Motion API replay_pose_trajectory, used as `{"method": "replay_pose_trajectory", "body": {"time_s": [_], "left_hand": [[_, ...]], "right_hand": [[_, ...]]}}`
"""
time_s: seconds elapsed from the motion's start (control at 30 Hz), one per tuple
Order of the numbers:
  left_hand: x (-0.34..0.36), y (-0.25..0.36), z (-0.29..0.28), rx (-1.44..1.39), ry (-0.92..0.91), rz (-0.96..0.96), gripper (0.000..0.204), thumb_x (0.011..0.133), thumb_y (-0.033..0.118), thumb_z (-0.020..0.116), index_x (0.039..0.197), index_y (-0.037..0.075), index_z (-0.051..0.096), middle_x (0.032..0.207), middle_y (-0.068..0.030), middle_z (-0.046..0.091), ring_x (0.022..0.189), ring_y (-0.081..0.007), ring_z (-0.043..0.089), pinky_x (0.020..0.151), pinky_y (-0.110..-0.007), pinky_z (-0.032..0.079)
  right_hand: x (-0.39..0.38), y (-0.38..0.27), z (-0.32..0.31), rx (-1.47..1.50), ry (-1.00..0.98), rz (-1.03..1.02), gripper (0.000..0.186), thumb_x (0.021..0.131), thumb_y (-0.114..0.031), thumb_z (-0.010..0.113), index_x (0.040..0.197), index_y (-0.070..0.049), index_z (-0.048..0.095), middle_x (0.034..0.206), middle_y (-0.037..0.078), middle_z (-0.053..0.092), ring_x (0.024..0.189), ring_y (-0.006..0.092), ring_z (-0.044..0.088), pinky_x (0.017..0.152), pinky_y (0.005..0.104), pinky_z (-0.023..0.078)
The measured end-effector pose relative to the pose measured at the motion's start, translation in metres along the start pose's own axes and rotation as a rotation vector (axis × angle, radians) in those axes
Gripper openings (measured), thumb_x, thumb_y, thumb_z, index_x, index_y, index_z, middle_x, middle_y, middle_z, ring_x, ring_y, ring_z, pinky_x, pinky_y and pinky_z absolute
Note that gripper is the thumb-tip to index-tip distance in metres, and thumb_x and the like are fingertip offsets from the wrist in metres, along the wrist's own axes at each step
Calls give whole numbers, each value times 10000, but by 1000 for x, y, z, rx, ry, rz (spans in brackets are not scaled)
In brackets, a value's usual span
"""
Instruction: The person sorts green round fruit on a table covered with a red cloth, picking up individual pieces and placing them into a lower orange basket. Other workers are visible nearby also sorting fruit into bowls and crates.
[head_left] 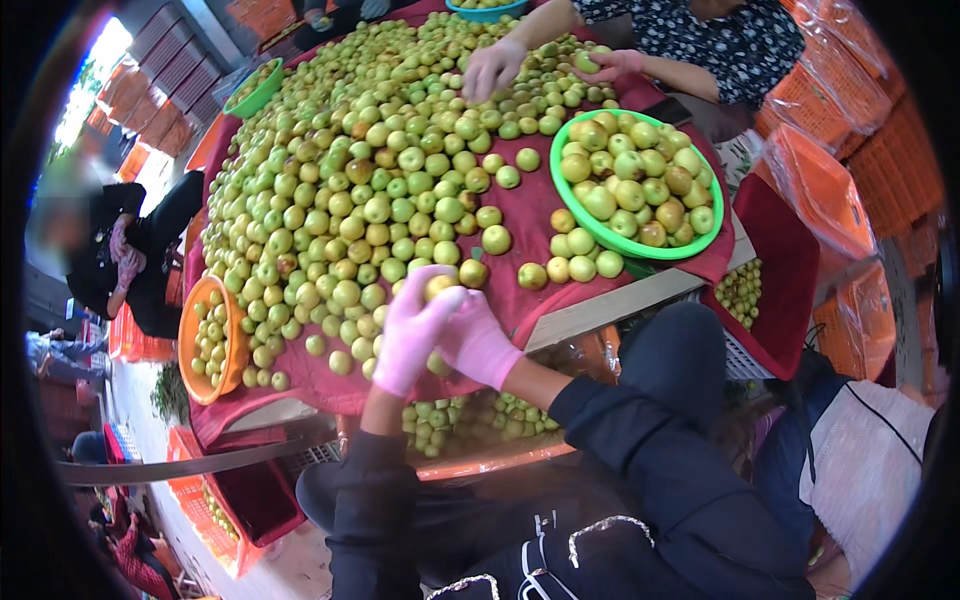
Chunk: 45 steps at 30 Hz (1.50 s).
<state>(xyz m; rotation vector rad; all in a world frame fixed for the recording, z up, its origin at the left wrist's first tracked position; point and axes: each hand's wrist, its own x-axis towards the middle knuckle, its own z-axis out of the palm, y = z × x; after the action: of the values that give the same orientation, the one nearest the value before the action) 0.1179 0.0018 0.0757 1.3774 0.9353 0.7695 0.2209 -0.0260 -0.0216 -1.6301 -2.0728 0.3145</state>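
The left hand [408, 330] and right hand [480, 340] curl around one yellowish fruit [438, 287], probably to steady it; the red cloth [525, 220] likely cushions the heap [350, 190] on the desk [620, 301].

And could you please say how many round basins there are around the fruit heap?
4: a green basin at right, an orange basin at lower left, another green basin at upper left, a blue basin at the top edge. Others may be hidden.

Fruit [439, 287] partly hidden by hands [409, 328], blue bowl [488, 13] cropped, distant person [137, 562] apparently blurred
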Motion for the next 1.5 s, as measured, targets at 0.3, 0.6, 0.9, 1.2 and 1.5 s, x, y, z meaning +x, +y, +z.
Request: {"method": "replay_pose_trajectory", "body": {"time_s": [0.3,0.6,0.9,1.2,1.5], "left_hand": [[86,-43,99,862,-228,217,551,966,217,677,1476,72,528,1348,-196,634,1301,-308,585,1095,-397,451],[56,-20,79,-18,-138,100,494,1035,137,558,1485,-53,481,1439,-194,591,1350,-252,551,1147,-342,418],[-61,-26,-117,248,648,294,386,1064,170,549,1395,-26,579,1351,-142,642,1239,-233,602,1083,-356,463],[-90,-96,-112,1098,435,198,678,994,398,628,1516,11,436,1540,-247,443,1428,-490,376,1195,-539,322],[-82,-105,-122,1050,385,233,627,1002,425,604,1510,78,484,1562,-245,416,1431,-521,345,1195,-554,304]], "right_hand": [[-15,8,26,228,152,-69,489,989,-299,533,1419,-66,526,1356,132,559,1278,330,480,1152,476,354],[-12,13,48,768,194,52,360,1022,-261,428,1313,-70,523,1343,134,552,1264,296,507,1121,440,361],[-15,-9,-18,398,659,58,340,985,-112,576,1314,-35,612,1299,164,592,1231,339,546,1084,462,410],[-52,-16,-4,63,273,5,532,984,-202,631,1466,-11,508,1532,220,429,1377,406,434,1162,500,348],[-80,-31,-5,289,300,174,650,963,-132,637,1547,0,384,1560,232,383,1395,394,427,1181,467,347]]}}
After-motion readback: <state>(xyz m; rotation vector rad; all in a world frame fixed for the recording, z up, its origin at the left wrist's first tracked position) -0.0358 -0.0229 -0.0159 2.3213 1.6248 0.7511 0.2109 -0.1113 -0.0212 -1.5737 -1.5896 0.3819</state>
